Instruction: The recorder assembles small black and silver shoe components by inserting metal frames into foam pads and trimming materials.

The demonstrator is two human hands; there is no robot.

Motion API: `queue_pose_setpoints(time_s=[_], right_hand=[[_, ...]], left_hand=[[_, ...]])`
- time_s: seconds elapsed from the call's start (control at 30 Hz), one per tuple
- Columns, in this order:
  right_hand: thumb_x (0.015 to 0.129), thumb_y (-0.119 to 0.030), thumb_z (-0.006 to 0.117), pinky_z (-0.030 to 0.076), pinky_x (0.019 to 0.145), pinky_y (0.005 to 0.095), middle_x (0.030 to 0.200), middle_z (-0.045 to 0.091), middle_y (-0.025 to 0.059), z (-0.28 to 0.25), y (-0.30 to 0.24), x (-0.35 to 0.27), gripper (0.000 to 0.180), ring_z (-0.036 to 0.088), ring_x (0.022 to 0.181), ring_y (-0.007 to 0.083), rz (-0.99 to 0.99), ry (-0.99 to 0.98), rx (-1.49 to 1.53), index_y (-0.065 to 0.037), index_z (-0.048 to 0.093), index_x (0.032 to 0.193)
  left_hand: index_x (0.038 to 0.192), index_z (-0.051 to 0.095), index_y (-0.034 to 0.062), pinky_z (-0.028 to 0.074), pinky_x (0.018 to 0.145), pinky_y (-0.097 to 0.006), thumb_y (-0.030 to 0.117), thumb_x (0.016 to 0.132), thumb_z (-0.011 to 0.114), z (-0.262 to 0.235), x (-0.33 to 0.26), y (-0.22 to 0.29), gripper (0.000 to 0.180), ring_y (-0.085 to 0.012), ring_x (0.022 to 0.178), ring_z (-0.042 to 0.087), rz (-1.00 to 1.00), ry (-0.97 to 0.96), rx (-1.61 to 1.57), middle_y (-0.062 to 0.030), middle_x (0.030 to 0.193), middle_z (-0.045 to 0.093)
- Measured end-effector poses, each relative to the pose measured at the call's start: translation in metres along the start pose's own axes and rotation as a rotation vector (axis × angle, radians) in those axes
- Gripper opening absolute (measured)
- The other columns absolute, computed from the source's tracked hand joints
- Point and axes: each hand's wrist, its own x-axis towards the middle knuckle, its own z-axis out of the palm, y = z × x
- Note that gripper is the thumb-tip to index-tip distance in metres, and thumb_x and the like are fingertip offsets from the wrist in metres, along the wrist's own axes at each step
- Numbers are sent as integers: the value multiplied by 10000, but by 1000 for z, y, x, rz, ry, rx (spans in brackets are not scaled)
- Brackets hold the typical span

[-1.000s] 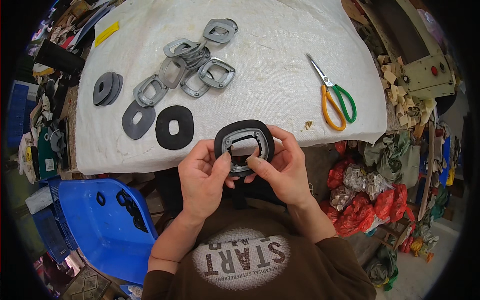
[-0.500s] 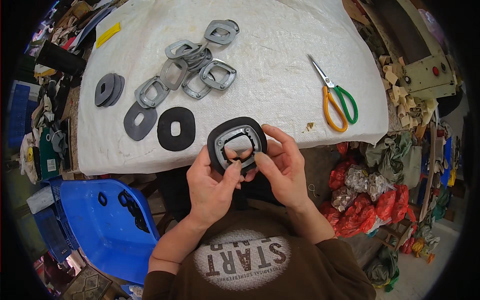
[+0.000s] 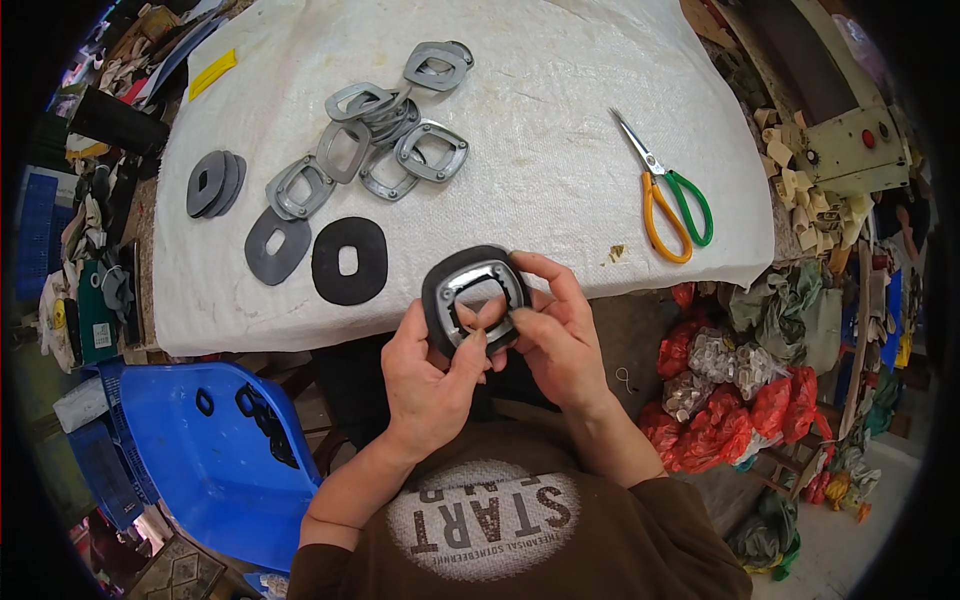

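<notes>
Just past the table's near edge, both of my hands hold a metal frame (image 3: 452, 312) seated against a dark rounded pad (image 3: 437, 275) with an opening in the middle. My left hand (image 3: 430, 378) grips its lower left, thumb on the inner rim. On its right side, my right hand (image 3: 562, 345) pinches the rim with thumb and fingers. Fingertips show through the opening. A loose black pad (image 3: 330, 262) lies on the table to the left, beside a grey pad (image 3: 292, 262). Behind them is a loose pile of silver metal frames (image 3: 432, 150).
Scissors (image 3: 661, 205) with orange and green handles lie on the white cloth (image 3: 540, 130) at right. Stacked grey pads (image 3: 206, 190) and a yellow strip (image 3: 212, 74) are at left. A blue tub (image 3: 190, 470) holding black rings stands lower left; red bags (image 3: 715, 425) sit lower right.
The frame and pad have tilted slightly in my hands and shifted a little to the right. My grip stays on both sides.
</notes>
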Motion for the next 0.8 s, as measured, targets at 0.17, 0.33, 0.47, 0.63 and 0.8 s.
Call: queue_pose_setpoints(time_s=[0.17, 0.33, 0.47, 0.63, 0.8], right_hand=[[836, -2, 439, 509, 537, 284, 902, 591, 153, 5, -3, -1, 439, 599, 693, 184, -118, 57, -308, 10, 304, 1253], [826, 0, 472, 509, 512, 273, 900, 595, 156, 1, -1, -1, 457, 602, 699, 181, -73, 20, -190, 15, 302, 1249], [818, 15, 474, 502, 490, 269, 896, 601, 158, 2, -2, -1, 441, 602, 693, 179, -90, 29, -42, 17, 320, 1230], [827, 0, 458, 498, 501, 270, 881, 604, 159, 2, -3, -2, 437, 602, 689, 181, -93, 35, -188, 14, 311, 1238], [829, -13, 481, 492, 519, 259, 860, 604, 149, 0, -2, 1, 450, 594, 679, 170, -101, 32, -161, 10, 308, 1244]], left_hand=[[918, 472, 11, 462, 501, -200, 27, 828, 550, -2, 0, -3, 120, -76, 585, 539, 52, -3, 48, -52, 759, 558], [908, 479, 0, 460, 495, -190, 27, 820, 562, -2, -1, 0, 125, -66, 580, 541, -8, 8, 4, -43, 750, 553], [910, 484, -9, 457, 489, -179, 26, 818, 569, -4, 2, -2, 130, -59, 585, 547, -5, -11, -55, -47, 765, 561], [918, 477, 1, 454, 494, -193, 31, 828, 554, -2, 0, 1, 122, -70, 573, 531, -16, -21, -49, -51, 766, 556], [918, 472, 10, 456, 496, -209, 38, 831, 547, -3, 4, -4, 118, -85, 570, 527, -26, -36, -92, -54, 765, 551]])
